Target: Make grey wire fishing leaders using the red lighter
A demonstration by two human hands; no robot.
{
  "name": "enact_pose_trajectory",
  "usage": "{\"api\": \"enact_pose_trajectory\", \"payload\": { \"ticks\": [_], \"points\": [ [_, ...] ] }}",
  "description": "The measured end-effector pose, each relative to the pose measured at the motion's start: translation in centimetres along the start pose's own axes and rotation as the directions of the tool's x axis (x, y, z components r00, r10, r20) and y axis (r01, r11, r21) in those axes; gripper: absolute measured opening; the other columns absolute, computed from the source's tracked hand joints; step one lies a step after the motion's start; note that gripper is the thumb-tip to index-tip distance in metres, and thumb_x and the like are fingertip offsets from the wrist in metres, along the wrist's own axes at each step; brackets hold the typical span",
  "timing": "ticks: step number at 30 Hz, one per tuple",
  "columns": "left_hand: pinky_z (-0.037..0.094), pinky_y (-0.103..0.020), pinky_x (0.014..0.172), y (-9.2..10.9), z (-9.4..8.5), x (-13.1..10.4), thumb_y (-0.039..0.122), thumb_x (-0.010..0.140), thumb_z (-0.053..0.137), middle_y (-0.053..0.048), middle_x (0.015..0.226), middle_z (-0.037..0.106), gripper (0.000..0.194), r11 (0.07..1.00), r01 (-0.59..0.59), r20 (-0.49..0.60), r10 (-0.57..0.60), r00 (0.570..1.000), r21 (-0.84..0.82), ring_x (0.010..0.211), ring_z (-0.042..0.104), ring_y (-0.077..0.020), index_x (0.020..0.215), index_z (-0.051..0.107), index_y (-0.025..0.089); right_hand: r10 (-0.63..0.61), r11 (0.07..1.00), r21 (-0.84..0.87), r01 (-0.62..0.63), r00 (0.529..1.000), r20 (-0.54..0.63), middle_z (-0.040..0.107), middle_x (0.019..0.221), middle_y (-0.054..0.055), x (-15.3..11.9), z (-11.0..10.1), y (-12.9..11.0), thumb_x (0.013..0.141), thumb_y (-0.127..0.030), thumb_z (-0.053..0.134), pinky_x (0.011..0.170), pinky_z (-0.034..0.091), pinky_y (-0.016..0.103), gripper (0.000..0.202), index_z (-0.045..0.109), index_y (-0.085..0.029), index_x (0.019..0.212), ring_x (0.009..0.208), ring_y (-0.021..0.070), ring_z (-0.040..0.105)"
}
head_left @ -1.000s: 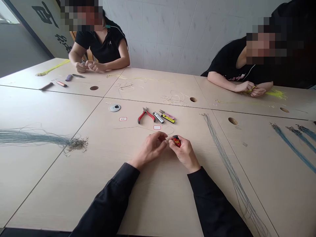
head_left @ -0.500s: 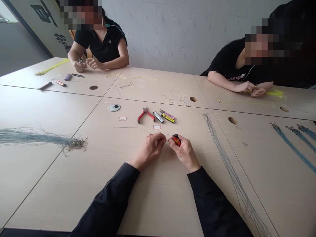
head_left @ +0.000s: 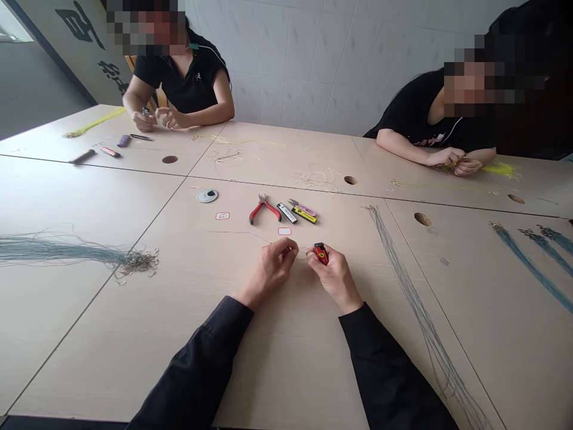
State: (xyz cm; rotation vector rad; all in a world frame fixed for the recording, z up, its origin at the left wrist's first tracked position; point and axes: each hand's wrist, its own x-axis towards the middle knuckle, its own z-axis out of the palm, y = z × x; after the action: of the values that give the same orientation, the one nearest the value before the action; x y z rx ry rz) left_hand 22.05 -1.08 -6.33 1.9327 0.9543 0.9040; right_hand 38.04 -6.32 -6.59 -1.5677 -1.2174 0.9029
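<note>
A thin cord (head_left: 237,232) trails over the table and runs into my left hand (head_left: 278,263), whose fingers are pinched on it. In the gap between the hands the cord makes a small loop. My right hand (head_left: 332,275) is closed around a red lighter (head_left: 321,254), and its thumb and finger also pinch the cord at the loop's right side. Just beyond the hands lie red-handled pliers (head_left: 265,209), a white lighter (head_left: 287,213), a yellow lighter (head_left: 304,214) and pink thread snips (head_left: 306,207).
Blue-grey cords with metal clasps lie in a bundle (head_left: 138,261) at left and a long strand group (head_left: 403,280) at right. A round silver lid (head_left: 207,195) and small labels sit ahead. Two people work across the table (head_left: 277,358), which has round cable holes (head_left: 422,219).
My hands have drawn slightly apart, the left one shifting a little left. The cord between them now shows as a wider loop.
</note>
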Motion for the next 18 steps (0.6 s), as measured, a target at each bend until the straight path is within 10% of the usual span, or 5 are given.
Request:
{"api": "enact_pose_trajectory", "payload": {
  "ticks": [7,18],
  "points": [
    [0.045,-0.026,0.075,0.29,-0.17,-0.11,0.019,0.086,0.055,-0.004,0.094,0.066,0.016,0.999,-0.043,0.012,0.043,0.999,-0.028,0.085,0.057,-0.0145,0.1,0.061,0.018,-0.021,1.0,0.004,0.021,0.999,0.04,0.054,0.07,-0.001,-0.08,-0.05,0.29,0.083,-0.04,0.058,0.061,0.039,0.023,0.024,0.062,-0.016,0.085,0.062,0.0124,0.044],
    [0.044,-0.027,0.072,0.1,0.17,0.01,0.017,0.084,0.058,-0.001,0.076,0.065,0.006,0.993,-0.089,-0.006,0.09,0.996,0.073,0.07,0.057,-0.0122,0.081,0.063,0.018,-0.042,0.998,-0.04,0.045,0.996,0.074,0.048,0.063,-0.003,-0.14,-0.12,-0.12,0.083,-0.04,0.059,0.055,0.034,0.023,0.024,0.062,-0.016,0.081,0.058,0.0112,0.039]
  ]
}}
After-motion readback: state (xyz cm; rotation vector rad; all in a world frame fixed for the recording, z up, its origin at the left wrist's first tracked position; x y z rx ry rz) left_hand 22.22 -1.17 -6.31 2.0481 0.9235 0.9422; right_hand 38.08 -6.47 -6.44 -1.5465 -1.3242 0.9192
